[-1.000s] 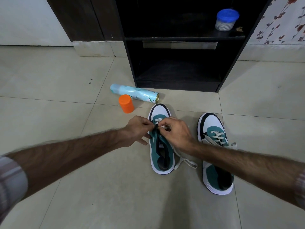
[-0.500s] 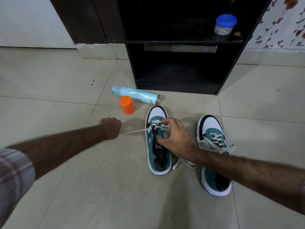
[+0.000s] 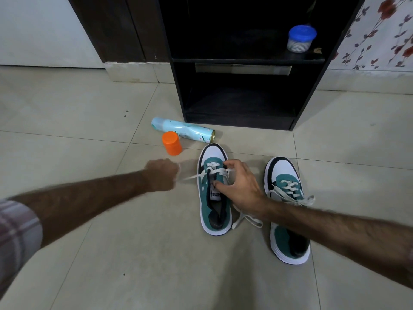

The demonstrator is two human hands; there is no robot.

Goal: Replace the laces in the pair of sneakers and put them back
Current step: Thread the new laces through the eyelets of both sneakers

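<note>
Two teal, white and black sneakers stand on the tiled floor, toes toward the cabinet. On the left sneaker (image 3: 213, 211) a white lace (image 3: 194, 176) crosses only the front eyelets, and one end is stretched out to the left. My left hand (image 3: 162, 174) is a fist gripping that end, left of the shoe. My right hand (image 3: 237, 184) rests on the shoe's tongue and lacing, fingers curled round the right side. The lace's other end trails on the floor by the heel. The right sneaker (image 3: 288, 211) is laced, with loose ends; my right forearm crosses it.
A pale blue spray can (image 3: 182, 130) lies on the floor beyond the shoes, with an orange cap (image 3: 171, 143) beside it. Behind stands a dark open cabinet (image 3: 237, 104); its lower shelf is bare and the upper shelf holds a small blue-lidded jar (image 3: 300, 40).
My left hand left the shoe and pulled a lace end out to the left, then came back slightly toward the shoe. My right hand shifted to hold down the shoe.
</note>
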